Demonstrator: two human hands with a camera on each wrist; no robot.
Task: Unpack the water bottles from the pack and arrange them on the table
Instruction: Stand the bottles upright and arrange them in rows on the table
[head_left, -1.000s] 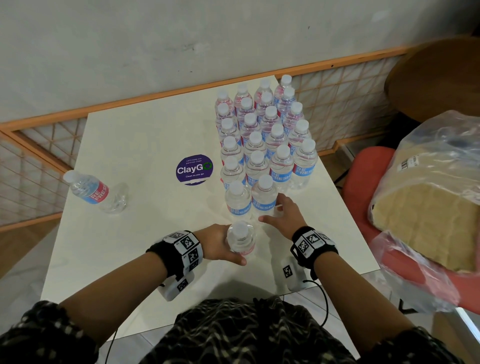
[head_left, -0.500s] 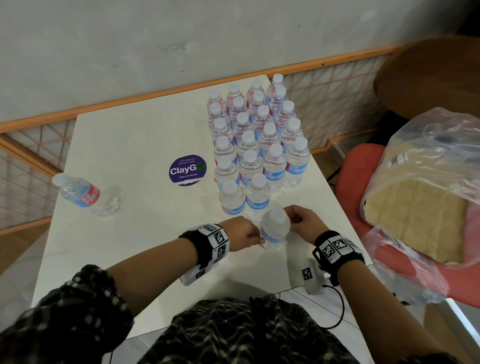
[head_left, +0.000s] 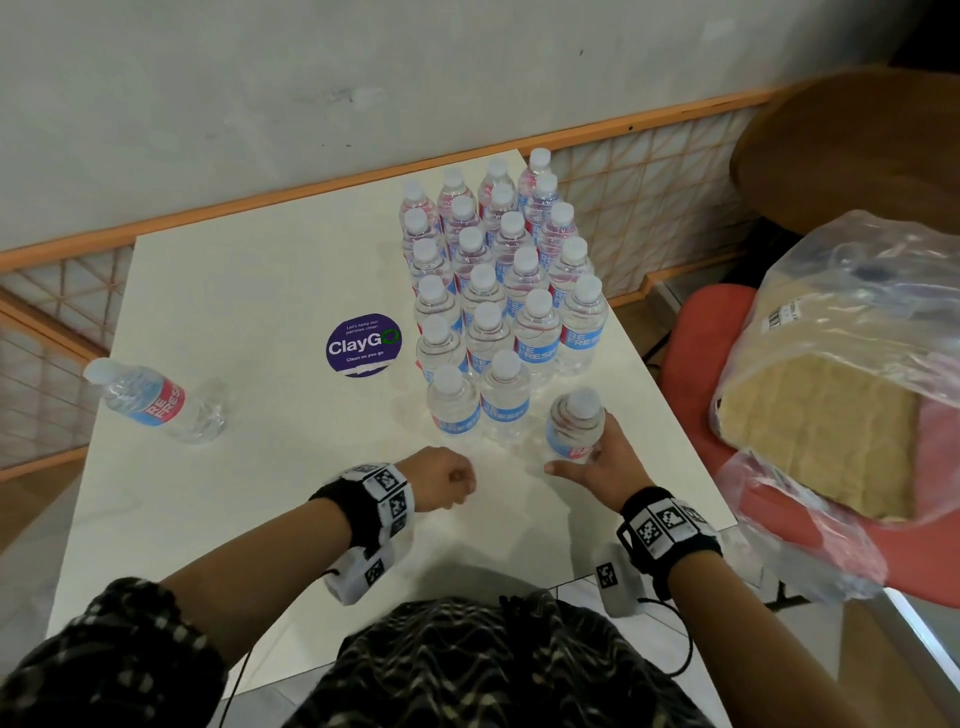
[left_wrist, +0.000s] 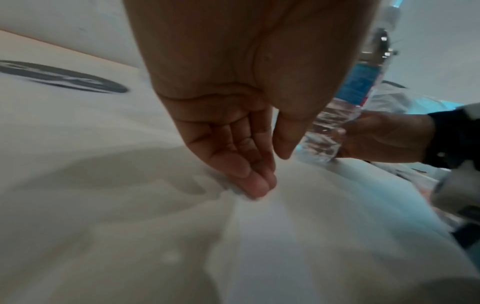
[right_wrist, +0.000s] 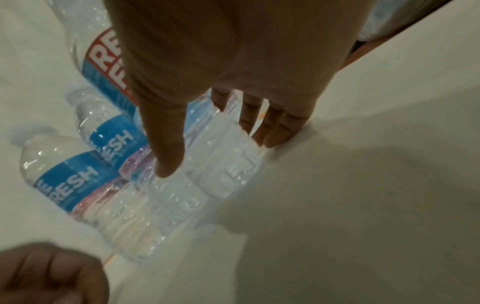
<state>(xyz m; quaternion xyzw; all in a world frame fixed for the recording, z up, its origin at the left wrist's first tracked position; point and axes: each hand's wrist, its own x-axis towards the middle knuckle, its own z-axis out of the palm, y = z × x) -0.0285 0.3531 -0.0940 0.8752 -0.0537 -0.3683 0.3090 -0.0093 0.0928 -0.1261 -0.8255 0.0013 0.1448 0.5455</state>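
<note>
Several upright water bottles (head_left: 498, 291) with white caps and blue-red labels stand in rows on the white table (head_left: 249, 291). My right hand (head_left: 589, 449) grips one more water bottle (head_left: 571, 421) low on its body, upright, just right of the two front bottles. In the right wrist view the thumb and fingers of that hand (right_wrist: 219, 154) wrap the clear ribbed bottle (right_wrist: 207, 185). My left hand (head_left: 449, 480) hovers near the table's front with fingers loosely curled. The left wrist view shows this hand (left_wrist: 270, 173) empty, with the held bottle (left_wrist: 327, 131) to its right.
One bottle (head_left: 156, 400) lies on its side at the table's left edge. A purple round sticker (head_left: 363, 345) marks the table's middle. A plastic wrap with a cardboard tray (head_left: 831, 415) lies on a red chair to the right. An orange-framed lattice rail (head_left: 649, 171) runs behind.
The bottle passed from my left hand to my right hand and moved right, beside the front row. My left hand let go and drew back.
</note>
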